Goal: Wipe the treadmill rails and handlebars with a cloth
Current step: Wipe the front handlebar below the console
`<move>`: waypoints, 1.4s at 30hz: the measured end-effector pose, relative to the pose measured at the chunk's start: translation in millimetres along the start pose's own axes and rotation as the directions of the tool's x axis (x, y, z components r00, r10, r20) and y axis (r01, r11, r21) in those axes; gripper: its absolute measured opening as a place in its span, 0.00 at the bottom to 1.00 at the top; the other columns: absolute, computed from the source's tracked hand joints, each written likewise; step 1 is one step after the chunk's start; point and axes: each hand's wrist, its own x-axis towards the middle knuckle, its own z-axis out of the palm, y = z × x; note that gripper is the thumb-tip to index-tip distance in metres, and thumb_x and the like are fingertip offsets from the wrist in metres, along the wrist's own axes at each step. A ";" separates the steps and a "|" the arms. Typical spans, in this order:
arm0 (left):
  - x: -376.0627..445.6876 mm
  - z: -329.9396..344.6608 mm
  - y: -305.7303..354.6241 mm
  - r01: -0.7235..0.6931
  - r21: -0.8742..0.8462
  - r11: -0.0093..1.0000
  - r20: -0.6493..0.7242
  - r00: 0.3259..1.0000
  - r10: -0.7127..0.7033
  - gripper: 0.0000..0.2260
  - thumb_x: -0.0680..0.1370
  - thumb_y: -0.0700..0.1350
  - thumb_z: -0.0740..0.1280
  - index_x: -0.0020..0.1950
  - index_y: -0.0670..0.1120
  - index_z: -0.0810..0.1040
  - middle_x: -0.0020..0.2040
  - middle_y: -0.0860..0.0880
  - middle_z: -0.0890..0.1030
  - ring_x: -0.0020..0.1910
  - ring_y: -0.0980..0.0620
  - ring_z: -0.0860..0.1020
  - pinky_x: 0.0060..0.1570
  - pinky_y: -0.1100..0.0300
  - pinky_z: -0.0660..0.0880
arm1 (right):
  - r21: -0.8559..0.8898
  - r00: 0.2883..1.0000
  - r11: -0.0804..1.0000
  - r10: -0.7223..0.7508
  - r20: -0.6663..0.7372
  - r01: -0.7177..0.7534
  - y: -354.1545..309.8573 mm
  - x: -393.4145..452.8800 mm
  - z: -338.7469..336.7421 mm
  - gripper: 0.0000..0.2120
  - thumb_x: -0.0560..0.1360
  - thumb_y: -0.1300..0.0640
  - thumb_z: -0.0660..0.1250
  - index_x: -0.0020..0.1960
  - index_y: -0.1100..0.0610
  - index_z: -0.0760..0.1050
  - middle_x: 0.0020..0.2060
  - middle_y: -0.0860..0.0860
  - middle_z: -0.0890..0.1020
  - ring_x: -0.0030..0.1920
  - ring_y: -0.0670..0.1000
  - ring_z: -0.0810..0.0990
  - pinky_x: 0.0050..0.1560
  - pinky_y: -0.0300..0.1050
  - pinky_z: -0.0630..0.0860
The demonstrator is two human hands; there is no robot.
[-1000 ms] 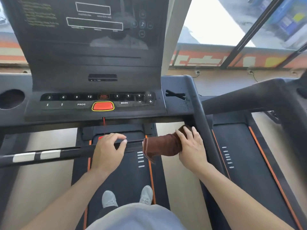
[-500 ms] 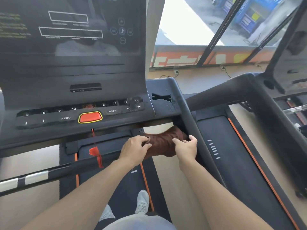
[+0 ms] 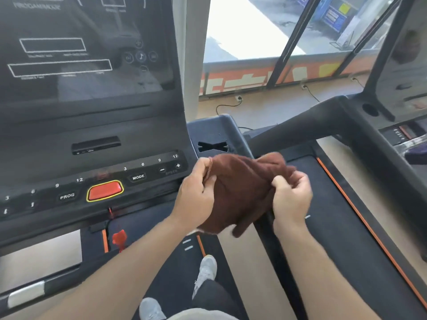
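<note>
A brown cloth [image 3: 240,188] hangs in the air in front of the treadmill console [image 3: 92,139], spread between both hands. My left hand [image 3: 196,195] pinches its left edge near the speed buttons. My right hand [image 3: 292,199] grips its right side, bunched. The cloth is off the black front handlebar [image 3: 30,292], which runs low across the left with a silver sensor patch. The right side rail [image 3: 275,245] slopes down behind the cloth and my right wrist; its upper part is hidden.
A red stop button [image 3: 105,191] and a dangling red safety clip [image 3: 119,239] sit left of my hands. A second treadmill [image 3: 342,204] stands on the right, its thick black arm [image 3: 307,121] reaching across. Windows lie beyond. My shoes [image 3: 205,271] rest on the belt.
The cloth has come off the handlebar's right end and been lifted. My left hand left the bar and took the cloth's left edge. The view has shifted right and closer.
</note>
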 end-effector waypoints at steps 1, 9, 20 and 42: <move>12.6 4.4 7.1 -0.015 -0.014 1.000 -0.003 1.000 0.015 0.11 0.82 0.36 0.63 0.60 0.49 0.75 0.51 0.59 0.83 0.54 0.58 0.80 0.61 0.59 0.75 | 0.009 0.998 0.998 -0.055 -0.006 0.055 -13.4 15.6 -0.7 0.11 0.72 0.64 0.69 0.50 0.50 0.77 0.44 0.49 0.81 0.44 0.49 0.79 0.47 0.47 0.78; 73.3 32.6 -5.4 0.239 0.180 0.954 -0.177 0.962 -0.208 0.27 0.80 0.39 0.67 0.77 0.54 0.64 0.73 0.56 0.71 0.67 0.60 0.71 0.72 0.52 0.69 | -0.524 0.730 0.621 -0.116 0.674 0.583 7.1 97.1 47.1 0.32 0.82 0.44 0.64 0.82 0.46 0.58 0.80 0.49 0.63 0.80 0.52 0.59 0.81 0.51 0.55; 46.1 26.7 -18.4 0.325 0.310 0.894 -0.383 0.903 -0.195 0.21 0.79 0.36 0.68 0.66 0.59 0.73 0.59 0.65 0.76 0.61 0.72 0.72 0.61 0.77 0.64 | -0.320 0.322 0.051 -0.052 0.945 0.946 39.7 133.1 158.5 0.36 0.81 0.30 0.39 0.84 0.44 0.42 0.84 0.50 0.43 0.82 0.59 0.34 0.80 0.63 0.35; 29.1 23.0 -29.4 0.291 0.341 0.894 -0.378 0.913 -0.153 0.14 0.78 0.37 0.69 0.60 0.52 0.79 0.61 0.61 0.78 0.63 0.61 0.75 0.67 0.56 0.72 | -0.365 0.367 0.037 -0.104 0.924 0.930 66.4 103.8 83.8 0.29 0.85 0.38 0.44 0.84 0.46 0.52 0.84 0.49 0.53 0.83 0.61 0.47 0.80 0.66 0.49</move>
